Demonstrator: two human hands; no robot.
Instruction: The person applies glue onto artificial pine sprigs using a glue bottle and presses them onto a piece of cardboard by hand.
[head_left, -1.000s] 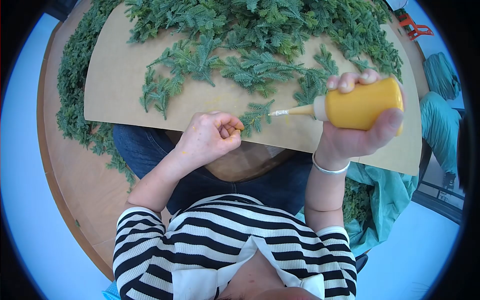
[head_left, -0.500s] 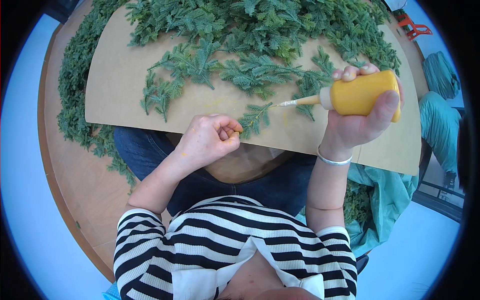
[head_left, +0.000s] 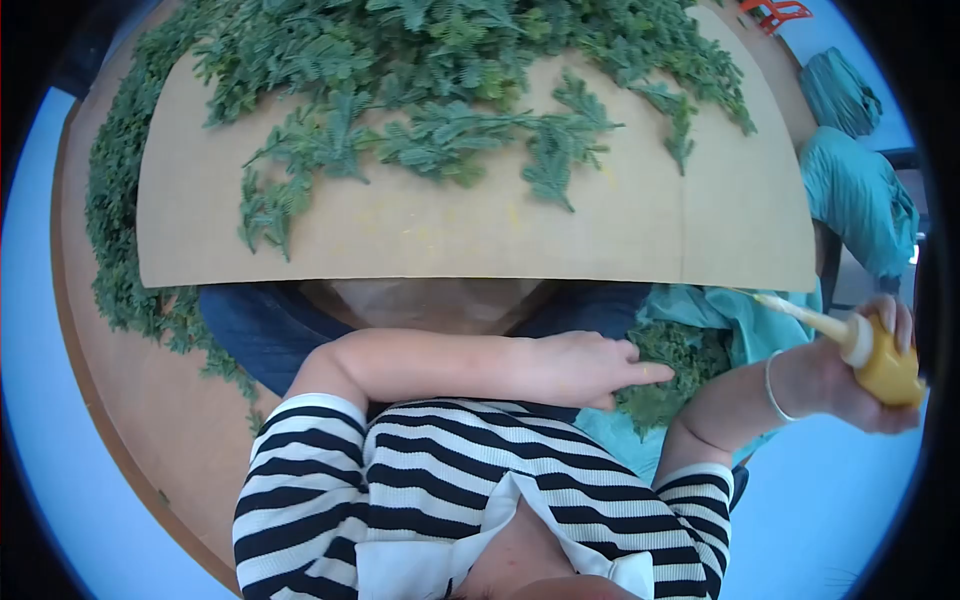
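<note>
My left hand point(head_left: 590, 368) reaches across my lap to the edge of the green sprigs point(head_left: 690, 360) in a teal bag point(head_left: 765, 320). Its index finger is stretched out, its fingers are apart, and no sprig shows in them. Out at the far right, my right hand point(head_left: 845, 390) grips a yellow squeeze bottle point(head_left: 888, 370), whose long nozzle points up and left near the board's right corner. Loose green sprigs point(head_left: 445, 140) lie on the tan board point(head_left: 600, 240), below a large heap of them point(head_left: 400, 50). Small yellow marks dot the board.
More greenery point(head_left: 120, 215) lines the floor to the left of the board. Teal bags point(head_left: 840, 90) lie at the upper right, with an orange-red plastic object point(head_left: 775, 14) beyond them. The board's near edge runs just above my lap.
My left hand has moved right and down, from the board to the bag. The sprig it pinched no longer shows on the board. My right hand has carried the bottle right and down. The view has shifted.
</note>
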